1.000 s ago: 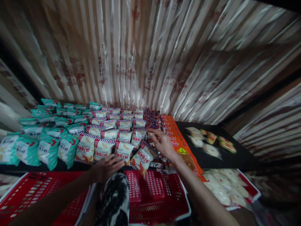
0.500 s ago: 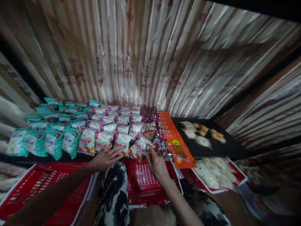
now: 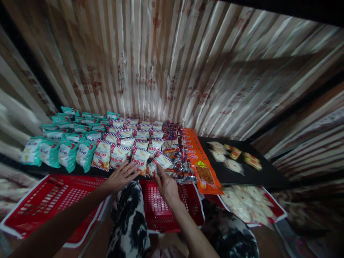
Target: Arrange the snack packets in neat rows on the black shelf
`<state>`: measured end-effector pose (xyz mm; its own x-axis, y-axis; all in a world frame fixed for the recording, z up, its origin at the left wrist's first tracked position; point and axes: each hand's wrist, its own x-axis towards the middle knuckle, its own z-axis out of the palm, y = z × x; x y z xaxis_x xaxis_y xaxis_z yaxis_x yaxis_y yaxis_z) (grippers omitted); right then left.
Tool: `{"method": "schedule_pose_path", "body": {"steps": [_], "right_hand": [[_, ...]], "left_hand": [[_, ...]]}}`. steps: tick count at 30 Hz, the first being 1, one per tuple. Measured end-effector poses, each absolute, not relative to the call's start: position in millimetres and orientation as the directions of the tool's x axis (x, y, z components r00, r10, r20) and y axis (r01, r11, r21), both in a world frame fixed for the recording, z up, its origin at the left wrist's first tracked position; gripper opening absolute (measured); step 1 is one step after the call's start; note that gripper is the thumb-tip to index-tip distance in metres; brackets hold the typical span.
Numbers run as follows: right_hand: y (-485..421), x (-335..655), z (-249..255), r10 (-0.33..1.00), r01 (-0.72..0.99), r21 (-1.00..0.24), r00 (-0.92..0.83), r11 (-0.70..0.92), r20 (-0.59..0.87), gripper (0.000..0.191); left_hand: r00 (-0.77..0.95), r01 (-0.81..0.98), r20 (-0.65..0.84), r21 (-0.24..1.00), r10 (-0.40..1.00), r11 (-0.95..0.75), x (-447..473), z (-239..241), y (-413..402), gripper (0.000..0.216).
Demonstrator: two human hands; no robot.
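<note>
Where I'm standing, I can see someone seated at a low black table [image 3: 268,177], both bare hands at its near edge. The left hand [image 3: 122,177] is open, palm down, fingers loosely spread and reaching across the lower fronts of two upright white bags [image 3: 139,162] in the front row; it has nothing gripped. The right hand [image 3: 166,184] has its fingers bent, with forefinger and thumb at the lower part of a tilted white bag [image 3: 164,160] that leans at the right end of that row, right by the near edge. I can't tell whether it is pinched or only touched.

More white bags stand in rows behind, back toward the far edge. Teal bags [image 3: 86,156] fill the table's left end. Right of the white ones lie dark red packets [image 3: 172,135], then a long orange packet [image 3: 204,173] whose bottom hangs over the near edge. Toward the right end are flat pale packages [image 3: 233,166] and small yellow packs [image 3: 252,161].

Red baskets sit below the near edge: one at left [image 3: 40,193], one in the middle [image 3: 156,206], and one at right piled with pale packets [image 3: 249,202]. A striped curtain [image 3: 150,53] hangs behind the far edge.
</note>
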<state>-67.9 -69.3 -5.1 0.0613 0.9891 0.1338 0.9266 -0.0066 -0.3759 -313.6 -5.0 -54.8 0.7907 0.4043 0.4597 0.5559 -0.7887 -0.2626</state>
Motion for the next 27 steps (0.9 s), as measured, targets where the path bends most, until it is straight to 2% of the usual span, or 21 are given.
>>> {"method": "schedule_pose_path", "body": {"steps": [4, 7, 10, 18, 27], "right_hand": [[-71, -65, -12, 0.970, 0.875, -0.477, 0.035, 0.086, 0.240, 0.038], [-72, -63, -13, 0.967, 0.890, -0.448, 0.031, 0.090, 0.255, 0.035], [-72, -59, -10, 0.971, 0.918, -0.390, 0.021, 0.076, 0.237, 0.033], [-53, -46, 8, 0.977, 0.930, -0.309, -0.160, 0.197, 0.142, 0.036], [-49, -47, 6, 0.978, 0.909, -0.385, -0.096, 0.162, 0.184, 0.029]], "left_hand": [[0.684, 0.648, 0.510, -0.097, 0.522, -0.755, -299, -49, -20, 0.049], [0.566, 0.716, 0.566, 0.023, 0.599, -0.698, -285, -44, -31, 0.047], [0.510, 0.740, 0.571, 0.091, 0.644, -0.667, -271, -41, -39, 0.044], [0.372, 0.809, 0.570, 0.188, 0.733, -0.557, -246, -39, -44, 0.038], [0.253, 0.891, 0.620, 0.150, 0.742, -0.429, -242, -31, -43, 0.029]]}}
